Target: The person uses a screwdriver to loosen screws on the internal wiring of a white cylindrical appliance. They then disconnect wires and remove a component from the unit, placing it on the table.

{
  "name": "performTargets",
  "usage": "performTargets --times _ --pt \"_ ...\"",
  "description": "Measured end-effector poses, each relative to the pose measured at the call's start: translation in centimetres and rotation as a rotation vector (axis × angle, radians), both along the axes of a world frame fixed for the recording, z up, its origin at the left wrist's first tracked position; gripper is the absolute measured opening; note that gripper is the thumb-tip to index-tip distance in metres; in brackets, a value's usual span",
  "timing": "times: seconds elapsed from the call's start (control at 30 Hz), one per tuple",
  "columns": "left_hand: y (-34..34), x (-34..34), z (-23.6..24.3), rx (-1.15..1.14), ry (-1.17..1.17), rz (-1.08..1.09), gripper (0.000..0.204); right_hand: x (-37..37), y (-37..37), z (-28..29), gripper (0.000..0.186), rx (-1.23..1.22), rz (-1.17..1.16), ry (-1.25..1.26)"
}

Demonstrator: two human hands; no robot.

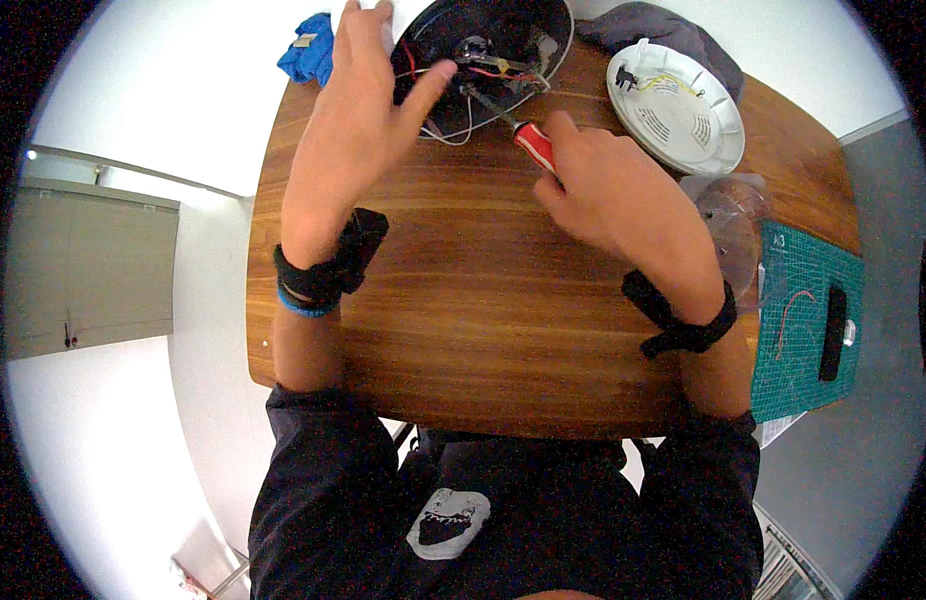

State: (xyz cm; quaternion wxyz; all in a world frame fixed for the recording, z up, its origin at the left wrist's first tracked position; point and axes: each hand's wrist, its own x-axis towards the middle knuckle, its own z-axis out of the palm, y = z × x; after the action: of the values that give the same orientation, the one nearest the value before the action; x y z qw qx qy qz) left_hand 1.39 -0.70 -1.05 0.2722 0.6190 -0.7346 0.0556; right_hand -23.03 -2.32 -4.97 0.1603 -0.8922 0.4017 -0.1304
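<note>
My right hand (623, 190) is closed around the red handle of a screwdriver (532, 143). Its metal shaft points up and left into a round black housing (448, 25) at the far side of the table. Red and white wires and small metal parts show inside the housing, and a white wire (451, 141) loops over its near rim. My left hand (353, 135) lies along the housing's left side, its fingers stretched away from me and its thumb spread over the rim. Whether those fingers press on the housing is unclear. The screwdriver's tip is hard to make out among the parts.
On the wooden table (463, 300), a round white cover (673, 135) with a black connector and yellow wires stands at the far right, before a dark cloth (663, 25). Clear plastic (728, 225) and a green cutting mat (798, 350) lie right. Blue cloth (308, 55) sits far left.
</note>
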Motion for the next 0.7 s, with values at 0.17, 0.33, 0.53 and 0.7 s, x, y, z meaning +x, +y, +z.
performTargets --times 0.17,0.33,0.53,0.7 --pt "-0.6 0.7 -0.9 0.001 0.129 0.188 0.059 0.0 0.4 0.5 0.031 0.012 0.021 -0.015" --pt "-0.4 0.9 -1.3 -0.051 -0.030 0.190 0.045 0.3 0.6 0.3 0.029 -0.024 0.050 -0.057" --pt "0.7 0.0 0.4 -0.054 0.034 0.073 0.069 0.3 0.7 0.6 0.027 -0.046 0.014 -0.014" --pt "0.5 1.3 0.1 -0.089 0.155 0.053 0.068 -0.2 1.3 2.1 0.027 -0.061 0.000 -0.008"
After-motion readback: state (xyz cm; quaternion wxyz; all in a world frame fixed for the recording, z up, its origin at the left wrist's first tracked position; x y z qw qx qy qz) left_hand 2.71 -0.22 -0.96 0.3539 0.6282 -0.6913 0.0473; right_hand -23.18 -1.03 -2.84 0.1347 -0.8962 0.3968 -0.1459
